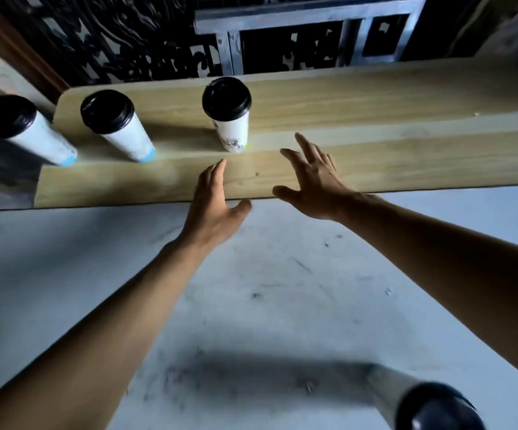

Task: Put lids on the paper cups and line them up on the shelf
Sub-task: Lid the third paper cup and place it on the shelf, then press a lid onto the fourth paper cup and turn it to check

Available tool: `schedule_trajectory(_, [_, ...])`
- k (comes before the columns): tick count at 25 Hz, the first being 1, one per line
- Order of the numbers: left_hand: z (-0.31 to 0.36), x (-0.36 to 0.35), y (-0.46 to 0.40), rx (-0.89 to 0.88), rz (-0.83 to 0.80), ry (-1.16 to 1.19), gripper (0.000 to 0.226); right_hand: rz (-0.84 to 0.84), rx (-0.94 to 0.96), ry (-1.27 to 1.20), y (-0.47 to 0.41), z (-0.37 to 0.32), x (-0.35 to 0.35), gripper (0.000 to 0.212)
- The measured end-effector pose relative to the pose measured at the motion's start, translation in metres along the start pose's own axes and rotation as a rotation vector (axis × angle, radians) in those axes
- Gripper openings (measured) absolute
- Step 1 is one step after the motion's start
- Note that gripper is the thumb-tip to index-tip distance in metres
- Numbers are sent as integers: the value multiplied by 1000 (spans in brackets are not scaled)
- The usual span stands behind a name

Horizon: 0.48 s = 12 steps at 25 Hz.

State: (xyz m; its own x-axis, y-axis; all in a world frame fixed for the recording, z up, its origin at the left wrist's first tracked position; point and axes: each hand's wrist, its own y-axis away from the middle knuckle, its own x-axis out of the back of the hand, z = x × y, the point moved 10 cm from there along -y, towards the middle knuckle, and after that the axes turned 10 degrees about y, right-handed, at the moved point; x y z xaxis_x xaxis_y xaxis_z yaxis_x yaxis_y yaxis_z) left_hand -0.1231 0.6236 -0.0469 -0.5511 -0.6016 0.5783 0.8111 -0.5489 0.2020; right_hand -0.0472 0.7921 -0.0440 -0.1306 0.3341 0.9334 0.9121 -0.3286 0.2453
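- Paper cups, tall, white, tapered, each capped with a black domed plastic lid: four counted in view.
- Cup one (pixel 228 114): upright on the light wooden shelf (pixel 375 97), just beyond the fingertips of both hands; dark printed artwork on its lower wall, a touch of yellow-green at the base.
- Cup two (pixel 116 125): on the same shelf, well to the left of the left hand; pale blue band round the base.
- Cup three (pixel 26 130): furthest left of the left hand, blue band at the base; it appears to stand past the shelf's left end, though its footing cannot be told for certain.
- Cup four (pixel 422 398): lidded, blurred, on the pale scuffed counter (pixel 251 290) near the viewer, below and behind the right forearm.
- Left hand (pixel 215 200): one; fingers straight and together, thumb spread, holding nothing, over the shelf's front board, apart from cup one.
- Right hand (pixel 312 181): one; fingers splayed and relaxed, holding nothing, beside the left hand, just right of cup one and not touching it.
- Dark carved lattice screen (pixel 111 35): one, beyond the shelf.
- Grey metal frame (pixel 307 13): one, beyond the right hand.
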Motion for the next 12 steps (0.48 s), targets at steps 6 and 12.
schedule_trajectory(6, [93,-13,123,-124,9,-79,84,104,62,-76,123,13,68,84])
schedule_trajectory(12, [109,-49,262,-17,94,-4,75,104,130,-146,266,36,86,79])
